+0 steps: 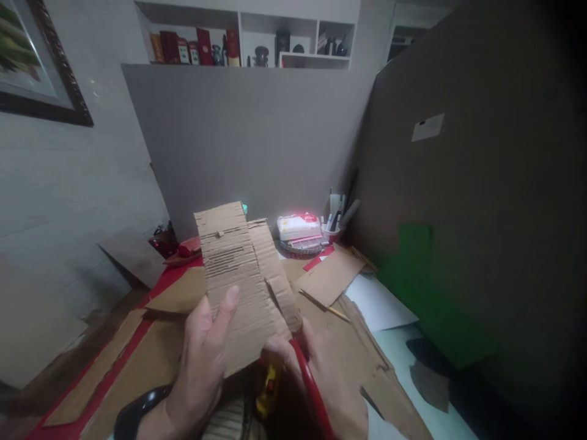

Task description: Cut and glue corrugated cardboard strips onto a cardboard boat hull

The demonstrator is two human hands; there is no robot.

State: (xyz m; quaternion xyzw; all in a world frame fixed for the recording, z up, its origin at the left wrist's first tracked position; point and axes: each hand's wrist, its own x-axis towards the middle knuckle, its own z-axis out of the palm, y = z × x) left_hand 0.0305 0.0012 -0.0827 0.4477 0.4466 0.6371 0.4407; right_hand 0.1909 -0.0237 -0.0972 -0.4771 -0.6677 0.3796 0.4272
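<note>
A piece of corrugated cardboard is raised in front of me, its ridged face showing, with torn spots in the top layer. On its left side my left hand grips it, thumb laid over the front. My right hand is closed at the lower right corner, thumb and fingers pinching the cardboard by a partly loose strip. A red curved strip or handle runs along the right palm; its kind is unclear. Below the cardboard is a yellow tool, blurred, perhaps a cutter.
Cardboard sheets lie over the table, with a thin wooden stick on top. White paper lies to the right. At the back stand a basket with a tissue pack and a cup of pens. Grey panels enclose the table.
</note>
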